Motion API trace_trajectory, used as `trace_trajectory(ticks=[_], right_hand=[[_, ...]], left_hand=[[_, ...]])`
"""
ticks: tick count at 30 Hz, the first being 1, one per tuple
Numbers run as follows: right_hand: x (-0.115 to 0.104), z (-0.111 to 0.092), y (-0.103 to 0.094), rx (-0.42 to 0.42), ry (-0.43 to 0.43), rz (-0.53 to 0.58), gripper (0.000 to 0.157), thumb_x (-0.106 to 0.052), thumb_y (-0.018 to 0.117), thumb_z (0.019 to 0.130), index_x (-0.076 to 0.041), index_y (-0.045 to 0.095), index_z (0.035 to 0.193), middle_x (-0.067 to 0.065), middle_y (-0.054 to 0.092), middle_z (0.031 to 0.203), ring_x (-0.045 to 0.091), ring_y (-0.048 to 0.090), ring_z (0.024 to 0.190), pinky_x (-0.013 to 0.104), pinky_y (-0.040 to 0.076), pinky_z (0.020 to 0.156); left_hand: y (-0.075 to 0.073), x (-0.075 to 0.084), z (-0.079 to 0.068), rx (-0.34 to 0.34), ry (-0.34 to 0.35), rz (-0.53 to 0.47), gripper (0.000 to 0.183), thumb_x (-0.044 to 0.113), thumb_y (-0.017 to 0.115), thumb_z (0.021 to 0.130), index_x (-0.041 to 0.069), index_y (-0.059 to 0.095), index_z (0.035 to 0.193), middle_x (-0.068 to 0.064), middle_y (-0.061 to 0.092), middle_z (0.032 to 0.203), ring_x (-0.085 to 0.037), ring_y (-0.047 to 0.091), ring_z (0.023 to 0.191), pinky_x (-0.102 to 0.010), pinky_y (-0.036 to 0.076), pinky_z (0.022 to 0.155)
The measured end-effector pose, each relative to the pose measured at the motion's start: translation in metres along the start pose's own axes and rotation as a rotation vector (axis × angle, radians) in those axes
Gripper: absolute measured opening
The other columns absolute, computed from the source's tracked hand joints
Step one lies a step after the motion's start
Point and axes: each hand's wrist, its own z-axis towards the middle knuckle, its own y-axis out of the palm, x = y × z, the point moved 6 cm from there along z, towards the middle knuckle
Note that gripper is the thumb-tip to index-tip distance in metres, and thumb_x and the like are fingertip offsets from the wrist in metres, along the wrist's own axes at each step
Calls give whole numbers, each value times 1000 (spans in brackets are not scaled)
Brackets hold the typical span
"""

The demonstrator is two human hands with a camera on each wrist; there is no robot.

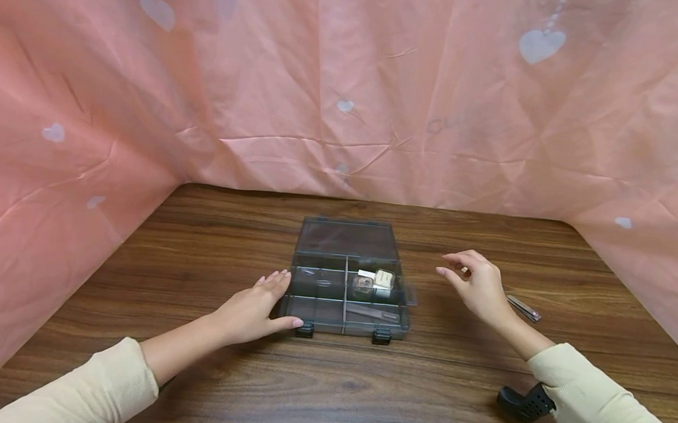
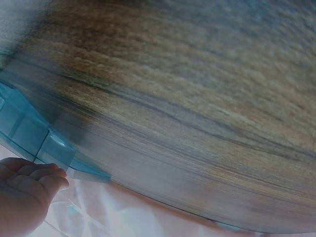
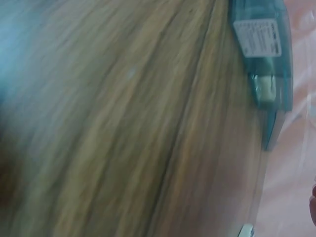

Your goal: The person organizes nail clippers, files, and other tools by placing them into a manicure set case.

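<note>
A dark see-through organizer case point(image 1: 317, 310) lies on the wooden table with its lid point(image 1: 347, 237) folded back. My left hand point(image 1: 258, 309) rests along the case's left side, fingers straight and thumb at the front corner by a latch. My right hand point(image 1: 478, 284) hovers right of the case, thumb and fingertips apart with a gap between them. Behind that wrist lies a metal nail clipper point(image 1: 523, 308). Inside the case are a small clear box point(image 1: 363, 284), a cream square piece point(image 1: 384, 279) and a long flat grey strip point(image 1: 373, 312). The left wrist view shows the left fingers point(image 2: 47, 173) beside the case.
A divider point(image 1: 345, 294) splits the case lengthwise. Two black latches point(image 1: 381, 335) stick out at its front. A printed label point(image 3: 257, 38) shows on the case in the right wrist view. Pink curtain point(image 1: 345, 79) hangs around the back and sides of the table.
</note>
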Motion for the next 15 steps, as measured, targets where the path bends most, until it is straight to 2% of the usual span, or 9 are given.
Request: trace_trajectory(ticks=[6, 15], right_hand=[[18, -8, -15, 28, 9, -10, 18, 2, 75, 71, 5, 70, 88, 14, 66, 77, -7, 47, 67, 5, 40, 56], [44, -15, -30, 29, 69, -41, 22, 3, 74, 70, 7, 69, 91, 18, 65, 77, -17, 43, 65, 5, 40, 54]], left_hand=[[-1, 2, 0, 3, 7, 3, 87, 53, 60, 83, -8, 34, 139, -24, 34, 146, -36, 31, 137, -48, 27, 113], [-1, 1, 0, 5, 2, 11, 86, 54, 59, 83, -8, 35, 139, -24, 35, 145, -36, 32, 136, -48, 29, 112]])
